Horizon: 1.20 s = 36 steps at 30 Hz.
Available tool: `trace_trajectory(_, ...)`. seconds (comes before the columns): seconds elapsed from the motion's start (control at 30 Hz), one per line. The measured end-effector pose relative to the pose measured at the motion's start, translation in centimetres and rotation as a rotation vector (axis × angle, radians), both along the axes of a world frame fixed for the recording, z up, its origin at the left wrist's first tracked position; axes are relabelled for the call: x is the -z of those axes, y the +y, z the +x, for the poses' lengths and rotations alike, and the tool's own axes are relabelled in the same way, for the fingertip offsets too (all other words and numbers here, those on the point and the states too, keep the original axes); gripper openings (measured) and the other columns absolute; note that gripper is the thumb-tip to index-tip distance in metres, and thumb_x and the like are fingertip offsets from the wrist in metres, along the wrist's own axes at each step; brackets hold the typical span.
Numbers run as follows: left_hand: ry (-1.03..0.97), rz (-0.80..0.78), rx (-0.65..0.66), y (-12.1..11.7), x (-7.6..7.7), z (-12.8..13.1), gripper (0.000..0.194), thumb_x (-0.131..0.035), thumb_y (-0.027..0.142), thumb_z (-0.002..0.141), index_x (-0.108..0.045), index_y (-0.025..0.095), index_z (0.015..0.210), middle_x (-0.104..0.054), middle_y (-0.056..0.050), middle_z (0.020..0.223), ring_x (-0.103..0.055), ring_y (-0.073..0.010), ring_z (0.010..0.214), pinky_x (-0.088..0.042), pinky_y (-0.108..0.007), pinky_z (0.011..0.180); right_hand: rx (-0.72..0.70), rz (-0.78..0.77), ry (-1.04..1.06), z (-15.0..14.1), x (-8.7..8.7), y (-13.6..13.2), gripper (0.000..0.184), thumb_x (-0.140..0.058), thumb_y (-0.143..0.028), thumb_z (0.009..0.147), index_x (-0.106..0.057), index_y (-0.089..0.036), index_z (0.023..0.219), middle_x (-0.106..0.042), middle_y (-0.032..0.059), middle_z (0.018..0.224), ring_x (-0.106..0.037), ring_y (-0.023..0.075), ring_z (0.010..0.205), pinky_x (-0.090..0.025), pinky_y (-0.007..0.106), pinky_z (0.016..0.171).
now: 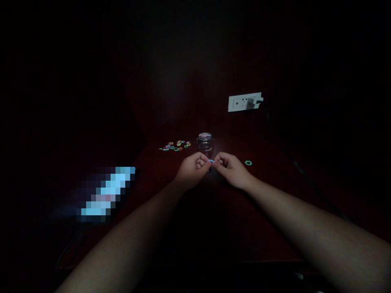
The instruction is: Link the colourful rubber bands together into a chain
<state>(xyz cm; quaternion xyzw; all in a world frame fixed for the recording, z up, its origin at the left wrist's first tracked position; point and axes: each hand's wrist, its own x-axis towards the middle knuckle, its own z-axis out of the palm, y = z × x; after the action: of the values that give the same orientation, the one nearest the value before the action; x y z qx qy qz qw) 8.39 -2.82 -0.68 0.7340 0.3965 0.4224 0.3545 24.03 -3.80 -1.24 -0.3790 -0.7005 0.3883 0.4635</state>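
Between the fingertips of both hands is a small light-blue band [211,161], most likely a hair tie; the fingers cover part of it. My left hand [193,169] pinches its left side. From the right, my right hand [231,167] pinches the other side, close to the left fingertips. Just behind the hands stands a clear lidded jar [205,143], upright, its lower part hidden by the fingers. A green ring-shaped band [248,162] lies flat on the table to the right of my right hand.
Several coloured small bands [177,145] lie scattered left of the jar on the dark red table [244,228]. A lit, blurred-out screen [106,194] is at the left. On the back wall, a white socket panel [240,103] holds a plug, with a cable [305,173] along the right.
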Motion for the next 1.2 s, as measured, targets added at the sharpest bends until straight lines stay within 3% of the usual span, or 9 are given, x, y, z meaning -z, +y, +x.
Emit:
trace_trajectory(0.23, 0.025, 0.034, -0.084, 0.2, 0.0, 0.0, 0.017, -0.054, 0.031, 0.075, -0.054, 0.014, 0.074, -0.057, 0.0, 0.06, -0.049, -0.0076, 0.05, -0.036, -0.017, 0.046, -0.019, 0.016, -0.034, 0.0, -0.1, -0.2, 0.016, -0.05, -0.029, 0.075, -0.044, -0.016, 0.067, -0.039, -0.0057, 0.051, -0.033, 0.0055, 0.043, -0.023, 0.018, 0.04)
trace_trajectory(0.47, -0.089, -0.001, -0.138, 1.4, 0.7, -0.5, 0.018, -0.053, 0.034, 0.077, -0.048, 0.016, 0.077, -0.056, 0.002, 0.057, -0.054, -0.0093, 0.051, -0.039, -0.018, 0.048, -0.02, -0.019, 0.012, 0.1, 0.1, 0.0, 0.019, -0.051, -0.029, 0.074, -0.04, -0.018, 0.063, -0.037, -0.0065, 0.049, -0.032, 0.0057, 0.042, -0.022, 0.019, 0.04)
trace_trajectory(0.8, -0.059, -0.012, -0.013, 0.3, 0.2, -0.1, 0.02, -0.056, 0.034, 0.075, -0.052, 0.014, 0.075, -0.054, 0.001, 0.057, -0.047, -0.0067, 0.048, -0.033, -0.017, 0.045, 0.039, -0.023, 0.043, -0.1, -0.1, 0.0, 0.015, -0.054, -0.03, 0.072, -0.046, -0.017, 0.075, -0.038, -0.007, 0.05, -0.032, 0.0065, 0.044, -0.022, 0.02, 0.042)
trace_trajectory(1.2, 0.003, 0.062, 0.027, 0.1, 0.2, -0.2, 0.018, -0.054, 0.032, 0.077, -0.054, 0.014, 0.08, -0.055, 0.0, 0.067, -0.047, -0.0074, 0.056, -0.036, -0.017, 0.051, 0.059, -0.015, -0.002, 0.0, 0.1, 0.3, 0.013, -0.049, -0.028, 0.076, -0.05, -0.016, 0.081, -0.042, -0.0054, 0.053, -0.035, 0.0073, 0.045, -0.025, 0.021, 0.043)
